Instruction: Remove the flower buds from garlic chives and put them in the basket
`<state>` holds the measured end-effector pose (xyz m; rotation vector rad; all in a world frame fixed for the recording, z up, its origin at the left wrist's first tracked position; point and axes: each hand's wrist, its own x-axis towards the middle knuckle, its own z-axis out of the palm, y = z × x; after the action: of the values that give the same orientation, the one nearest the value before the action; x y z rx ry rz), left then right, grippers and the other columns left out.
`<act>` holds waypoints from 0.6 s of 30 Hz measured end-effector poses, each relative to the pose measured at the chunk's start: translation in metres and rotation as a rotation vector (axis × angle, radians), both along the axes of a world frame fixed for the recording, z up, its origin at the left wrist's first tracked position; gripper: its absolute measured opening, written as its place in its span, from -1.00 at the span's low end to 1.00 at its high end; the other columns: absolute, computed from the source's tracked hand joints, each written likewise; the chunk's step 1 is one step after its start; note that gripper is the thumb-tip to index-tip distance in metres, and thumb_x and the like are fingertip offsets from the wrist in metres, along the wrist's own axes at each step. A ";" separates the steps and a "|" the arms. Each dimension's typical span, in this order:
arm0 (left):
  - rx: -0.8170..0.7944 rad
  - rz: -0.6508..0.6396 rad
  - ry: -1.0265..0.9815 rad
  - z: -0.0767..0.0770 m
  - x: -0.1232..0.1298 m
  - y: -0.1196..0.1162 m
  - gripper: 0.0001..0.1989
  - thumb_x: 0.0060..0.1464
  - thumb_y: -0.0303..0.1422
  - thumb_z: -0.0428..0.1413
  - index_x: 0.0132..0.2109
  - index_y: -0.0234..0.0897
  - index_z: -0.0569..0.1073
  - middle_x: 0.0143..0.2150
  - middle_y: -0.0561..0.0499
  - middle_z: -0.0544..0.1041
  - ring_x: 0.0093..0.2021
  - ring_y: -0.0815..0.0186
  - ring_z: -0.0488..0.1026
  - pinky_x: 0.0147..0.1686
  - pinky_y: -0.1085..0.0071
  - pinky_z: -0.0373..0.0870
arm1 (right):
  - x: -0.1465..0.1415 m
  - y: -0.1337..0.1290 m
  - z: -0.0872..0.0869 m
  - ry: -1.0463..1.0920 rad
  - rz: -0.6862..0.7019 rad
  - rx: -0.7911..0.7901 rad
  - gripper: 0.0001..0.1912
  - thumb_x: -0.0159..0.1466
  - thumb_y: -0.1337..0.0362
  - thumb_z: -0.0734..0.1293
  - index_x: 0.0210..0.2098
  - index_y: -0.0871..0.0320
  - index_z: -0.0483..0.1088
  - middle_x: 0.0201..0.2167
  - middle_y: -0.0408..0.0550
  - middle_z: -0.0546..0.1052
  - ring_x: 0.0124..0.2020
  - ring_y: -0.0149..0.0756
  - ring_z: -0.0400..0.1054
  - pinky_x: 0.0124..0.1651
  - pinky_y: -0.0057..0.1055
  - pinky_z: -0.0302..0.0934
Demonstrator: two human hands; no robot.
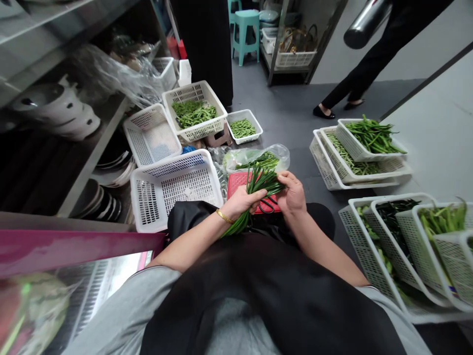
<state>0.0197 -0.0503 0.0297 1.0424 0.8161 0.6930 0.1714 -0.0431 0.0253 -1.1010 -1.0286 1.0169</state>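
Observation:
My left hand (pixel 242 201), with a gold bracelet at the wrist, is closed around a bunch of garlic chives (pixel 258 182). The long thin green stalks slant across my lap. At the upper right end of the bunch, my right hand (pixel 291 192) is closed, its thumb and fingers pinching the ends of some stalks. Just beyond my hands a clear plastic bag (pixel 283 155) lies open, with more green stalks (pixel 266 160) in it. Beneath the bunch is a red quilted surface (pixel 236 181), and black loops like scissor handles (pixel 271 204) rest on it.
To the left are white baskets (pixel 148 217); a farther basket (pixel 221 111) and a small tray (pixel 258 133) hold green beans. Stacked baskets (pixel 318 162) and vegetable crates (pixel 347 212) stand right. A person in black trousers (pixel 373 59) is beyond, near a turquoise stool (pixel 247 24). Metal shelving (pixel 99 162) borders the left.

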 end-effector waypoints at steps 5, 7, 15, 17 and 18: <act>0.032 -0.022 0.044 -0.002 -0.007 0.000 -0.44 -0.17 0.07 0.25 -0.29 -0.40 0.44 -0.77 0.22 0.22 -0.77 0.51 0.12 -0.73 0.53 0.08 | 0.026 -0.009 0.024 -0.490 0.245 0.031 -0.83 0.03 0.23 0.31 -0.61 0.12 0.25 -0.59 -0.15 0.32 -0.50 -0.37 0.17 -0.35 -0.41 0.12; 0.028 -0.049 0.061 -0.004 -0.011 0.000 -0.41 -0.17 0.06 0.25 -0.22 -0.42 0.46 -0.78 0.23 0.21 -0.78 0.51 0.11 -0.73 0.53 0.09 | 0.049 -0.020 0.051 -0.654 0.654 0.036 -0.81 0.06 0.28 0.33 -0.63 0.15 0.28 -0.60 -0.16 0.33 -0.52 -0.41 0.18 -0.38 -0.43 0.09; 0.095 -0.093 0.084 -0.005 -0.007 0.004 -0.49 -0.14 0.04 0.25 -0.35 -0.40 0.47 -0.77 0.18 0.23 -0.76 0.51 0.14 -0.73 0.54 0.05 | 0.054 -0.026 0.087 -0.927 0.416 0.130 -0.68 0.14 -0.01 0.38 -0.35 0.13 0.47 -0.36 -0.01 0.52 -0.33 -0.27 0.37 -0.23 -0.37 0.22; 0.121 -0.122 0.101 -0.004 -0.004 0.003 -0.51 -0.13 0.04 0.25 -0.39 -0.39 0.46 -0.76 0.18 0.24 -0.76 0.51 0.14 -0.73 0.54 0.06 | 0.038 -0.011 0.070 -0.874 0.239 0.143 -0.70 0.12 0.02 0.39 -0.42 0.15 0.42 -0.40 -0.02 0.50 -0.35 -0.27 0.35 -0.22 -0.34 0.22; 0.123 -0.125 0.108 -0.004 -0.004 0.003 -0.51 -0.13 0.04 0.25 -0.41 -0.38 0.45 -0.76 0.17 0.24 -0.75 0.51 0.15 -0.73 0.54 0.06 | 0.031 -0.004 0.062 -0.844 0.246 0.134 -0.72 0.11 0.04 0.39 -0.46 0.15 0.40 -0.44 -0.05 0.48 -0.39 -0.30 0.33 -0.25 -0.36 0.21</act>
<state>0.0155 -0.0474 0.0255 1.2397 0.8018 0.5900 0.2028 -0.0474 0.0873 -1.3429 -1.9138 0.6407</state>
